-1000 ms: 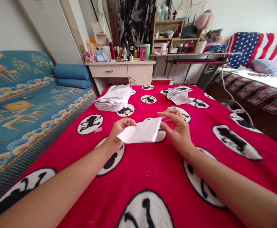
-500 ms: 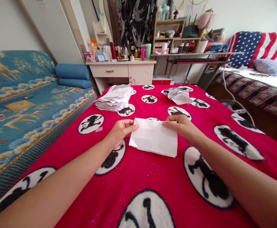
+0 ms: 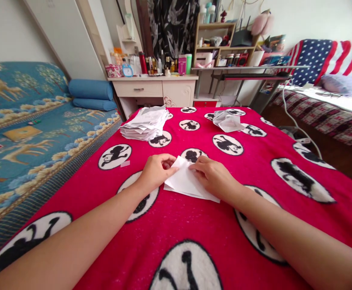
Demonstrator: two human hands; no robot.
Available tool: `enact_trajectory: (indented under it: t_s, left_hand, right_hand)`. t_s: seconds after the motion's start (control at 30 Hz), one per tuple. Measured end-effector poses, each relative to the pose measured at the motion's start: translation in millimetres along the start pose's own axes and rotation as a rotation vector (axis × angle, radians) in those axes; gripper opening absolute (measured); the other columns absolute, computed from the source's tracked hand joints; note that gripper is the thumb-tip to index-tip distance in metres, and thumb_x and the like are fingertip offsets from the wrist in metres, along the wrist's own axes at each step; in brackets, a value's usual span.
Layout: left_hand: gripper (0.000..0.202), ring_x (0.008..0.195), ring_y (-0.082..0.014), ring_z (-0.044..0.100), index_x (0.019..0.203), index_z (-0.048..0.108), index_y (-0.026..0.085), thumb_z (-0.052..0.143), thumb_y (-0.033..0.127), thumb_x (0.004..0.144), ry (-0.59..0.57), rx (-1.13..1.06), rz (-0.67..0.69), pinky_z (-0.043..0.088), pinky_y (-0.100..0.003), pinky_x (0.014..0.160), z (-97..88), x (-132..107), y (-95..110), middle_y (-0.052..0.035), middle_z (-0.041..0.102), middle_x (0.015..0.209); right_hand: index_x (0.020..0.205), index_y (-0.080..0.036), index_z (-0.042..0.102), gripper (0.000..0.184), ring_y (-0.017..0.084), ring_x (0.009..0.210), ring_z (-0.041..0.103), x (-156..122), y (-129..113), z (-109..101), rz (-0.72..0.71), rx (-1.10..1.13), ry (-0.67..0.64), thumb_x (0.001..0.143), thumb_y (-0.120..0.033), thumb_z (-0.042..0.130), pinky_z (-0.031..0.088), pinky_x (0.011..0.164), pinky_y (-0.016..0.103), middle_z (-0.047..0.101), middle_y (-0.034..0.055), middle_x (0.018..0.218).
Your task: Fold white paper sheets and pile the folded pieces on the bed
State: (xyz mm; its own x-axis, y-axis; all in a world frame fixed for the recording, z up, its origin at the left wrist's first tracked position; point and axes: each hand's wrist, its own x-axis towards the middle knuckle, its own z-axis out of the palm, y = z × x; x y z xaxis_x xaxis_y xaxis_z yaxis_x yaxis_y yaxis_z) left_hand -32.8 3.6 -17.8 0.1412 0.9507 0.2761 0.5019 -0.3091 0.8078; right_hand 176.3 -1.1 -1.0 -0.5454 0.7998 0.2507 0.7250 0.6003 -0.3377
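Observation:
A folded sheet of white paper (image 3: 185, 180) lies low over the red blanket, its upper right part turned down into a slanted edge. My left hand (image 3: 157, 172) pinches its upper left corner between thumb and fingers. On the slanted edge, my right hand (image 3: 210, 175) is closed with its fingertips pressed to the paper. That hand hides the right side of the sheet. A lower layer of paper shows along the bottom edge.
The red blanket (image 3: 169, 229) with black-and-white monkey ovals covers the surface. A thick stack of papers (image 3: 145, 124) sits at the far left, folded papers (image 3: 228, 121) at the far right. A small pale scrap (image 3: 125, 164) lies left of my left hand.
My right hand has moved left and slightly down from the top right edge, and the paper's right corner is now folded over. My left hand keeps its pinch, nearly in place.

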Motion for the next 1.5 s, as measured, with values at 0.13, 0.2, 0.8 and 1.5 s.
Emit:
enact_trajectory:
  t_s: [0.13, 0.2, 0.8, 1.5]
  left_hand:
    - [0.014, 0.062, -0.0091, 0.056, 0.084, 0.072, 0.016, 0.067, 0.013, 0.070, -0.023, 0.138, 0.201, 0.044, -0.019, 0.060, -3.9, -2.5, 3.3, -0.0010, 0.067, 0.076]
    - [0.016, 0.064, -0.0085, 0.056, 0.083, 0.072, 0.018, 0.062, 0.009, 0.073, -0.078, 0.171, 0.286, 0.043, -0.019, 0.060, -5.9, -4.9, 5.5, -0.0008, 0.066, 0.078]
    - [0.015, 0.063, -0.0122, 0.056, 0.086, 0.070, 0.016, 0.064, 0.024, 0.075, -0.019, 0.285, 0.171, 0.041, -0.023, 0.062, -4.9, -2.8, 0.9, -0.0028, 0.069, 0.079]
    - [0.017, 0.058, -0.0100, 0.047, 0.078, 0.072, 0.016, 0.063, 0.030, 0.078, -0.075, 0.224, 0.167, 0.034, -0.022, 0.055, -6.2, -0.6, -0.9, 0.0003, 0.057, 0.065]
  right_hand:
    - [0.092, -0.014, 0.071, 0.024, 0.013, 0.065, 0.058, 4.3, 9.2, 2.8, 0.131, 0.238, 0.042, 0.075, -0.011, 0.055, 0.041, 0.061, 0.022, 0.066, 0.0043, 0.078]
    - [0.089, -0.013, 0.069, 0.020, 0.012, 0.060, 0.056, 5.8, 13.5, 2.2, 0.195, 0.358, 0.037, 0.074, -0.013, 0.056, 0.040, 0.057, 0.021, 0.065, 0.0021, 0.071]
    - [0.080, -0.018, 0.069, 0.014, 0.011, 0.055, 0.051, 20.4, 15.1, 4.3, 0.281, 0.222, 0.079, 0.075, -0.026, 0.059, 0.031, 0.051, 0.022, 0.061, 0.0002, 0.062]
    - [0.063, -0.016, 0.059, 0.006, 0.007, 0.038, 0.047, 32.3, 19.1, 2.6, 0.583, 0.649, -0.001, 0.063, -0.015, 0.065, 0.032, 0.039, 0.017, 0.054, -0.0036, 0.043]
